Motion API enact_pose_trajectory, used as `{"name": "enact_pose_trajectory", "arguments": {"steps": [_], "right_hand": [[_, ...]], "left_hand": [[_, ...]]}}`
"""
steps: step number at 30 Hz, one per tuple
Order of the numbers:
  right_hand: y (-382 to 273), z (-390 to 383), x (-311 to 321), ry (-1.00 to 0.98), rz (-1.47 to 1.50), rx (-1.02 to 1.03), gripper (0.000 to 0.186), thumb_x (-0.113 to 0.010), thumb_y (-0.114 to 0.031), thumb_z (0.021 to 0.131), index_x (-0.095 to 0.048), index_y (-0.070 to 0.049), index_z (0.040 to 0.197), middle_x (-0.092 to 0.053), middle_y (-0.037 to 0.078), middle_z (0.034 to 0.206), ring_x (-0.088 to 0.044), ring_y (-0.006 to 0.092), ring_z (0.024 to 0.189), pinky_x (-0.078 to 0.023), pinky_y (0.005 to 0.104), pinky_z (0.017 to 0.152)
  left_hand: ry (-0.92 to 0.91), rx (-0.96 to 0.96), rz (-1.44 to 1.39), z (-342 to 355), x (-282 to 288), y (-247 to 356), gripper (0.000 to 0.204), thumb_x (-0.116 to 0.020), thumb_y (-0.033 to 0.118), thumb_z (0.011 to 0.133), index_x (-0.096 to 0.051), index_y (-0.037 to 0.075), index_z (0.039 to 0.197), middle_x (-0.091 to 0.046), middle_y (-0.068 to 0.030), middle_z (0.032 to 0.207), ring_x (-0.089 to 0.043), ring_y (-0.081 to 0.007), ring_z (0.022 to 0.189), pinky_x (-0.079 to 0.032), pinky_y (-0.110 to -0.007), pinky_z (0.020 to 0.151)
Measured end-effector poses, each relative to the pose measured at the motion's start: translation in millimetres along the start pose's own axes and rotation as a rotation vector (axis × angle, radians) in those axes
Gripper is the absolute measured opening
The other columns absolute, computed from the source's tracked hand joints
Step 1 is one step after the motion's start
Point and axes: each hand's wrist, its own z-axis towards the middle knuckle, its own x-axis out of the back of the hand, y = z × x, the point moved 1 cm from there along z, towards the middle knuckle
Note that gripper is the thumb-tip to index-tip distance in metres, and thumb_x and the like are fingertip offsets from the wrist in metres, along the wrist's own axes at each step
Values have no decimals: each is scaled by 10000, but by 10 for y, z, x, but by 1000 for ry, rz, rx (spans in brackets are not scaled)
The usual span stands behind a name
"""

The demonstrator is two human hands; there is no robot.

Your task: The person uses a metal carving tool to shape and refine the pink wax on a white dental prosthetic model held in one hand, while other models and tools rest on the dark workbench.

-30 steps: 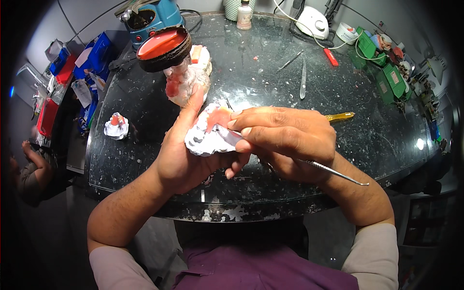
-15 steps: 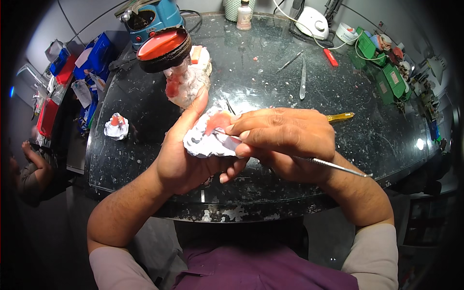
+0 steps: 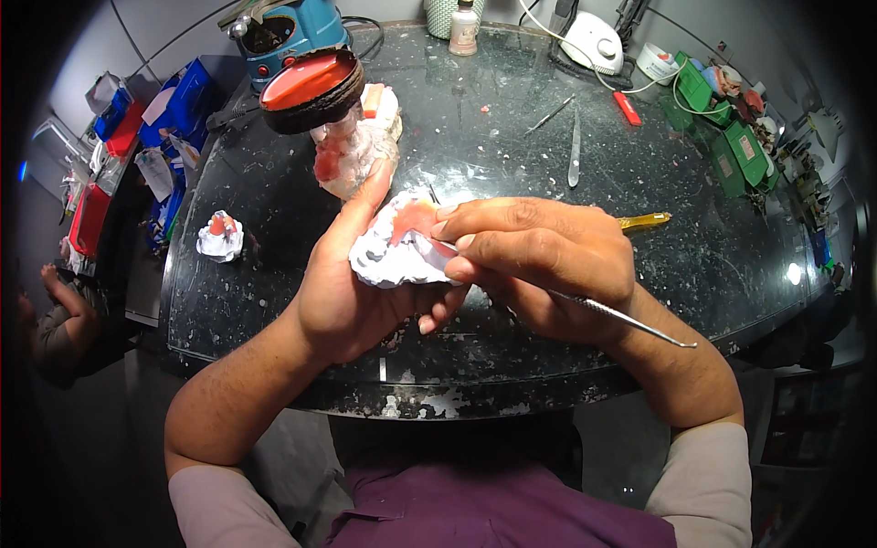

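My left hand (image 3: pixel 336 288) is wrapped from below and the left round a lumpy white plaster dental cast (image 3: pixel 393 263). Smooth pink wax (image 3: pixel 416 217) covers the upper middle of the cast. My right hand (image 3: pixel 557 256) pinches a thin metal dental carver (image 3: pixel 626 319) like a pen; its hooked rear end sticks out to the lower right. Fingertips of that hand hide much of the carver's working end, which is at the wax and the cast's right side. Another small white cast (image 3: pixel 219 242) with pink wax on it lies to the left.
Beyond my left hand, a dark round pan of red wax (image 3: pixel 309 84) sits on a wax-smeared plaster stand (image 3: pixel 356 155). A metal spatula (image 3: pixel 574 151), a thin tool (image 3: pixel 550 114) and a yellow-handled tool (image 3: pixel 645 221) lie on the black table (image 3: pixel 475 114). Green bins (image 3: pixel 742 157) stand at right.
The cast has risen a little and tilted in my left hand, showing more of the pink wax. The carver's rear end has swung slightly down and left.
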Motion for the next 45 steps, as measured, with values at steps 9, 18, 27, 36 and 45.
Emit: {"name": "enact_pose_trajectory", "arguments": {"steps": [9, 18, 27, 36, 45], "right_hand": [[-75, 58, 44, -60, -14, -9, 130, -739, 9, 842, -626, -6, 905, -731, 168, 911, -748, 284, 782, -605, 328, 642], [-85, 47, 55, -63, -8, -55, 114, -728, -37, 875, -614, -30, 886, -738, 161, 909, -750, 262, 787, -593, 319, 632], [-29, -3, 90, -132, 196, -213, 148, -694, -68, 921, -568, 8, 936, -720, 187, 895, -740, 305, 919, -609, 375, 767], [138, -30, 126, 110, 616, -541, 128, -693, -100, 940, -647, 8, 993, -693, 76, 960, -668, 143, 947, -530, 288, 864], [86, -25, 72, -100, 433, -648, 161, -701, -66, 919, -698, 14, 1059, -702, 64, 982, -650, 112, 934, -507, 255, 831]], "left_hand": [[78, -39, 74, -2, -7, -10, 716, -212, 614, 1027, -621, 27, 1031, -700, -108, 868, -661, -207, 709, -520, -310, 565], [113, -86, 124, -7, -14, -9, 698, -240, 602, 1032, -628, 22, 1059, -703, -107, 888, -686, -196, 740, -531, -300, 578], [136, -60, 120, -11, -1, -19, 719, -247, 620, 1023, -631, 14, 1067, -693, -107, 880, -679, -196, 729, -525, -299, 577], [277, 118, 150, -70, -68, 92, 926, -216, 789, 899, -624, -32, 1027, -656, -154, 713, -644, -209, 534, -520, -284, 451], [388, 75, 139, -52, -7, 74, 870, -228, 750, 938, -594, -31, 1051, -649, -171, 735, -658, -233, 560, -578, -333, 500]]}}
